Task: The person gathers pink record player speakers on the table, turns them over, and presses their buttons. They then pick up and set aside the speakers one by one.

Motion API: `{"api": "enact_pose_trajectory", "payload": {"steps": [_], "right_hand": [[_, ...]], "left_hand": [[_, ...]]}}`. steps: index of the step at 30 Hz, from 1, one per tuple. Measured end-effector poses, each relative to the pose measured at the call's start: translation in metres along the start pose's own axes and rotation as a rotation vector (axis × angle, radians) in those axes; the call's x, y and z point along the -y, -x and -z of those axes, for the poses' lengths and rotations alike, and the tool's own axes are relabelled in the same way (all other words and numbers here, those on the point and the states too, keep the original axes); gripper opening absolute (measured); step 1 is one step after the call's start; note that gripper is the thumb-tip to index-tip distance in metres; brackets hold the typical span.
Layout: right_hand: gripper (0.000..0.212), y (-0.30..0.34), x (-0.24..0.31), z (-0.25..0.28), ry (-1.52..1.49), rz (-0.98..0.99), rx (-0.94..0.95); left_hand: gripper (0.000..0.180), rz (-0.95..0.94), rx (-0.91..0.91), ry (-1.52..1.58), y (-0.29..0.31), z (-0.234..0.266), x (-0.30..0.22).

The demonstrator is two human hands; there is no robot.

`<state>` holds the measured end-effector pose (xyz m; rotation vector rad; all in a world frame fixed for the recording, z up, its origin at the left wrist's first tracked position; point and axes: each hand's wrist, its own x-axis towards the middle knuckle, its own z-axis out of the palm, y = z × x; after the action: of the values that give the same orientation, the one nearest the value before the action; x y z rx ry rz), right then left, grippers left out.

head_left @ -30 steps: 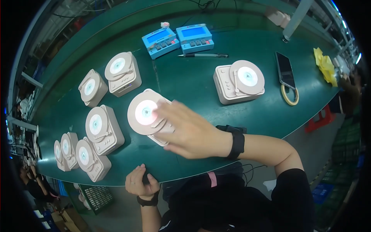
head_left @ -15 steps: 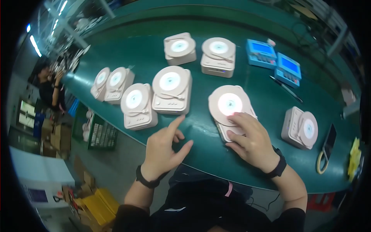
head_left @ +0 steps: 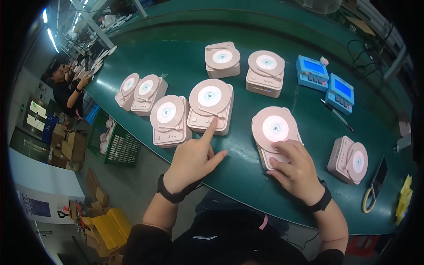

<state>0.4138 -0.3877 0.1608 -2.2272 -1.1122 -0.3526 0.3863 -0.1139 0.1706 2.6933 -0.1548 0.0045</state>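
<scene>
Open counter [head_left: 236,165] runs edgeward between pink turntables [head_left: 276,125]; left hand [head_left: 191,161], fingers apart, overlies one; right hand [head_left: 299,171], grip unclear, touches another.

- L hand [head_left: 190,161]: idx finger extended fwd, thumb out to R
- R hand [head_left: 297,170]: palm down, fingers bent
- L forearm [head_left: 161,214], R forearm [head_left: 332,225]: angled inward

On the bench [head_left: 238,161]: eight pale-pink mini turntables [head_left: 274,129], two blue devices with lit screens [head_left: 312,70], one pen [head_left: 338,115], one phone [head_left: 379,178], one ring of tape [head_left: 365,203], one crumpled yellow piece [head_left: 404,199].
</scene>
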Motion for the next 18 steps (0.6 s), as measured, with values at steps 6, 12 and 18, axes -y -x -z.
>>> {"api": "enact_pose_trajectory", "payload": {"steps": [6, 12, 18], "right_hand": [[0.027, 0.0005, -0.0007, 0.0006, 0.008, 0.001, 0.003], [0.027, 0.0014, -0.0021, 0.0002, 0.001, 0.0, -0.004], [0.027, 0.0023, -0.0019, -0.0001, -0.009, -0.009, -0.013]], "left_hand": [[0.075, 0.057, 0.012, 0.104, 0.0017, 0.0017, -0.0001], [0.068, 0.085, -0.006, 0.101, 0.0011, 0.0044, -0.0006], [0.061, 0.149, -0.068, 0.027, 0.0009, 0.0063, -0.0006]]}}
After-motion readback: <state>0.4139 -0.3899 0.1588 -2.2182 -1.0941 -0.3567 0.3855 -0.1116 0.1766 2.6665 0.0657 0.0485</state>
